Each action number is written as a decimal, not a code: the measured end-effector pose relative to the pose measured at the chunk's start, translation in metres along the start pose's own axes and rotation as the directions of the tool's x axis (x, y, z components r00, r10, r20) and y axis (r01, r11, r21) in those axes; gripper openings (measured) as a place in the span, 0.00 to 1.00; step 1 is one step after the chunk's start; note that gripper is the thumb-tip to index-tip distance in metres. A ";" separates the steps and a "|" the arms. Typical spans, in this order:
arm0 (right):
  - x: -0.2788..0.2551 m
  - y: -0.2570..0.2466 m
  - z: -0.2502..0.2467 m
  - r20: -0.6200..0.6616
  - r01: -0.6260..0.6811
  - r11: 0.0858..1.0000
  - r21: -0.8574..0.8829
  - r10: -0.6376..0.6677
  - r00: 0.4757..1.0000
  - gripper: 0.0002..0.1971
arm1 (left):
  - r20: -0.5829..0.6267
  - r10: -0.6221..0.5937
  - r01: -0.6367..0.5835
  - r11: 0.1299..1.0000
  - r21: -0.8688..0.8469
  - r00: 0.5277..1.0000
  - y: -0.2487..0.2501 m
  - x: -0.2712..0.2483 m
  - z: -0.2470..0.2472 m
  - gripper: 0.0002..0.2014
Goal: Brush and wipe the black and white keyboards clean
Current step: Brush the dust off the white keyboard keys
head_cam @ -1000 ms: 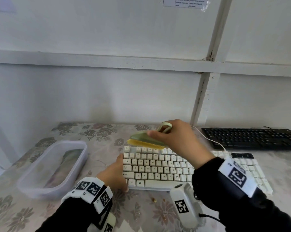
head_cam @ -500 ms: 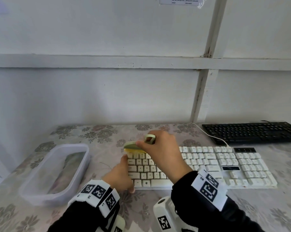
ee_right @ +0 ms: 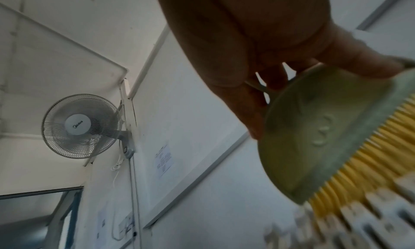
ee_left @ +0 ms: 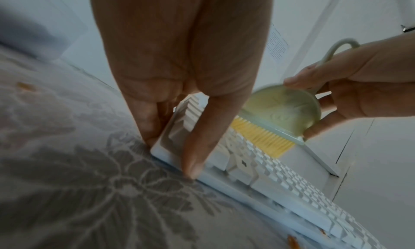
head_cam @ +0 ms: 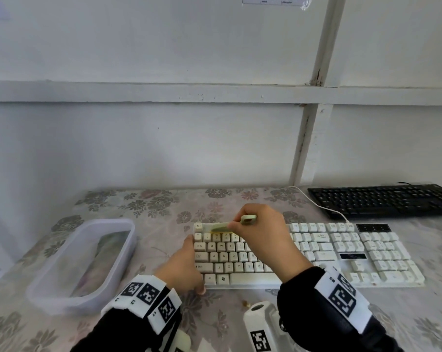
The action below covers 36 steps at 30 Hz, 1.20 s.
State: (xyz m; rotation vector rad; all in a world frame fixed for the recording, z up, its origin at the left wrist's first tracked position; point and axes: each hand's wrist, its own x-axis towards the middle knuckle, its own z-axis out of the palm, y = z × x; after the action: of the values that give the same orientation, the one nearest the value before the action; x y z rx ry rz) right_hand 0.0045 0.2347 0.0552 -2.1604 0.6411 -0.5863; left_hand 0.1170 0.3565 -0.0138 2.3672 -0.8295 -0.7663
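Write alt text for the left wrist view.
The left hand braces a corner of the white keyboard with straight fingers, while the right hand grips a green brush whose yellow bristles meet the keys. The keyboard lies on a floral tablecloth.

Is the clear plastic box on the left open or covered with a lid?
Open: the plastic box has no lid, its inside shows.

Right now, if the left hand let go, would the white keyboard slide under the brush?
Probably slightly: the white keyboard looks like light plastic on smooth cloth, and the left hand braces its corner. Likely stiff: it lies flat and straight.
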 end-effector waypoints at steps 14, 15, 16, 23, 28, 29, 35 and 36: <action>-0.005 -0.016 0.004 0.012 0.068 0.989 0.131 -0.070 0.997 0.05 | -0.018 -0.011 0.012 1.000 0.029 1.000 0.002 -0.002 0.000 0.51; -0.004 -0.015 0.008 0.001 0.066 0.990 0.127 -0.067 0.998 0.05 | -0.018 -0.012 0.013 0.999 0.034 1.000 0.002 -0.003 0.000 0.51; -0.004 -0.014 0.011 -0.016 0.063 0.989 0.130 -0.062 0.998 0.06 | -0.019 -0.010 0.011 0.999 0.035 1.000 0.002 -0.003 0.000 0.51; -0.003 0.007 0.012 -0.123 0.024 0.973 0.229 0.004 0.992 0.14 | -0.013 0.021 -0.021 1.000 0.019 1.000 0.001 -0.001 0.000 0.53; -0.001 0.004 0.019 -0.114 0.051 0.977 0.208 -0.027 0.993 0.14 | -0.012 0.001 -0.001 1.000 0.001 1.000 -0.001 0.000 0.001 0.53; 0.001 0.004 0.021 -0.104 0.035 0.983 0.181 -0.017 0.994 0.13 | -0.010 -0.003 0.003 1.000 -0.001 1.000 -0.001 0.000 0.000 0.53; -0.001 0.008 0.008 -0.157 -0.054 0.993 -0.103 0.038 0.987 0.19 | 0.002 0.013 -0.013 1.000 -0.026 1.000 -0.003 0.002 0.001 0.54; -0.004 0.006 0.003 -0.187 -0.061 0.983 -0.173 0.028 0.982 0.19 | 0.006 0.019 -0.019 0.999 -0.031 1.000 -0.004 0.002 0.001 0.54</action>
State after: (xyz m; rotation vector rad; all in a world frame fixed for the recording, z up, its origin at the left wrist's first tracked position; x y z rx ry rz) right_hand 0.0021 0.2354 0.0479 -2.2673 0.8688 -0.7351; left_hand 0.1188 0.3574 -0.0175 2.3272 -0.8359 -0.7733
